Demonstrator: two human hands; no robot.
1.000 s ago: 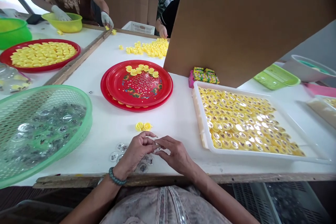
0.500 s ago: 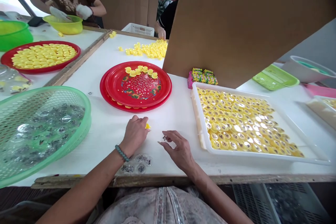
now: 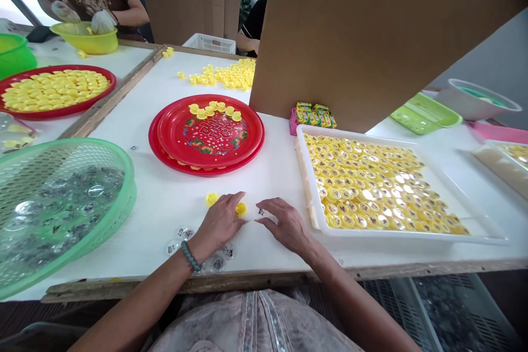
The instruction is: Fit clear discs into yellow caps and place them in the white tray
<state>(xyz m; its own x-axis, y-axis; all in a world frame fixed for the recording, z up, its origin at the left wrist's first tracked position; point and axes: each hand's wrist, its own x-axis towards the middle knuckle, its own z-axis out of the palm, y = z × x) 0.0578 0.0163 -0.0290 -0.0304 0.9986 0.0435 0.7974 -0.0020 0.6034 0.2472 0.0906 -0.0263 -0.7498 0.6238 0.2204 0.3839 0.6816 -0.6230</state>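
My left hand [image 3: 221, 222], with a green bead bracelet on its wrist, holds a small round yellow plastic piece [image 3: 241, 209] between thumb and fingers. Another yellow piece [image 3: 212, 199] lies on the table just beyond its knuckles. Across a narrow gap, my right hand [image 3: 286, 226] pinches a clear disc [image 3: 261, 211] with a dark printed picture; the disc's edge is hard to make out. Several loose clear discs [image 3: 218, 264] lie by my left wrist, partly hidden under it.
Stacked red trays [image 3: 214, 146] stand ahead. A white tray [image 3: 319, 214] of finished-looking yellow pieces is at right, a green basket [image 3: 131, 187] of clear discs at left. A cardboard panel [image 3: 350, 38] rises ahead right. Co-workers sit across the table, one wearing gloves [image 3: 103, 22].
My left hand has moved nearer my right with a yellow piece between its fingers. A second yellow piece and more clear discs are uncovered. The view has shifted slightly.
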